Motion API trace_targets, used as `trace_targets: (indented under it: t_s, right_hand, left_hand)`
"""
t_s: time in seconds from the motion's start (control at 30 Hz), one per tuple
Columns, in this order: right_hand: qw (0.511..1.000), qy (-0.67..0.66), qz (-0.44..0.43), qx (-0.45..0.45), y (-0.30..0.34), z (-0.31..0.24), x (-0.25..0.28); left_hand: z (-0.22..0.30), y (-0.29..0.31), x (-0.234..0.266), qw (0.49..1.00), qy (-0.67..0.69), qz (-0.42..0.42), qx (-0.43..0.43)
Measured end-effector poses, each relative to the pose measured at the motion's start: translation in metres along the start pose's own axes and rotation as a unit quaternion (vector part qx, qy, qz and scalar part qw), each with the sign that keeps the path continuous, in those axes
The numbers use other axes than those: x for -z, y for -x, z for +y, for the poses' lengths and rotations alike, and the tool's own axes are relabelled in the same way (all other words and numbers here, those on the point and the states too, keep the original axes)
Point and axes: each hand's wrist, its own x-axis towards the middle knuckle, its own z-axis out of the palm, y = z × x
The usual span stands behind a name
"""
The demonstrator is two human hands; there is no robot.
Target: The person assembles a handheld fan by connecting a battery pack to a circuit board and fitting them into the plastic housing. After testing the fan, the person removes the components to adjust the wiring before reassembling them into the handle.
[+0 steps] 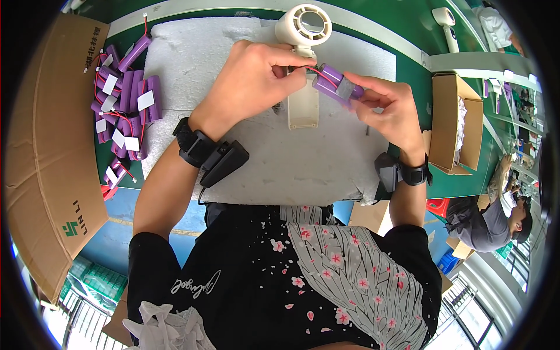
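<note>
"Over the white foam sheet, on the green tabletop — anything in hand?"

"Yes: a purple battery pack, two cylinders bound with grey tape, slanting just right of the cream fan. Grasped at the lower right end by the right hand, grip closed between thumb and fingers."

"And the left hand?"

"Thumb and forefinger drawn close together at the fan's neck. Holding exactly what? Cannot tell (hidden behind the fingertips)."

"Any link between pack and fan?"

"Red wire, curving from the pack's upper end to the left fingertips."

"Fan's layout?"

"Round vented head toward the far edge — hollow handle pointing back toward the wearer."

"Off to the left?"

"Heap of battery packs, purple, with white tabs and red leads, beside the foam. Farther out, a large cardboard box."

"To the right?"

"Open carton with white contents; farther up, a second fan. Well apart, a co-worker in dark clothing."

"On the wrists?"

"Black strapped devices, one on each."
</note>
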Motion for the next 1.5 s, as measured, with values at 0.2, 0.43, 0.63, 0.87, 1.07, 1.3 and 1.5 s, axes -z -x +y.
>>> trace_targets:
  t_s: [0.2, 0.43, 0.63, 0.87, 1.07, 1.3, 1.5]
  right_hand:
    - [0.998, 0.035, 0.025, 0.042, 0.0, -0.002, -0.003]
    - [0.991, 0.068, 0.051, 0.098, -0.003, -0.002, -0.006]
    - [0.99, 0.09, 0.054, 0.097, -0.004, -0.004, -0.006]
    - [0.996, 0.047, 0.053, 0.059, -0.004, -0.002, -0.006]
    - [0.998, 0.019, 0.038, 0.05, -0.004, -0.001, -0.006]
    - [0.998, -0.036, 0.029, 0.035, -0.005, -0.01, -0.02]
    - [0.994, 0.041, 0.089, 0.054, -0.006, -0.008, -0.027]
  left_hand:
    - [0.0, 0.0, 0.001, 1.0, -0.007, -0.005, 0.003]
    - [0.0, -0.001, 0.001, 1.0, 0.008, -0.005, 0.007]
    - [-0.001, 0.0, 0.0, 1.0, 0.006, 0.002, -0.006]
    - [0.0, 0.0, -0.001, 1.0, 0.007, -0.002, -0.001]
    - [0.001, 0.0, -0.001, 1.0, 0.003, -0.003, -0.006]
    - [0.001, 0.0, -0.001, 1.0, 0.013, 0.0, -0.001]
    - [0.004, 0.0, 0.001, 1.0, -0.003, -0.009, 0.011]
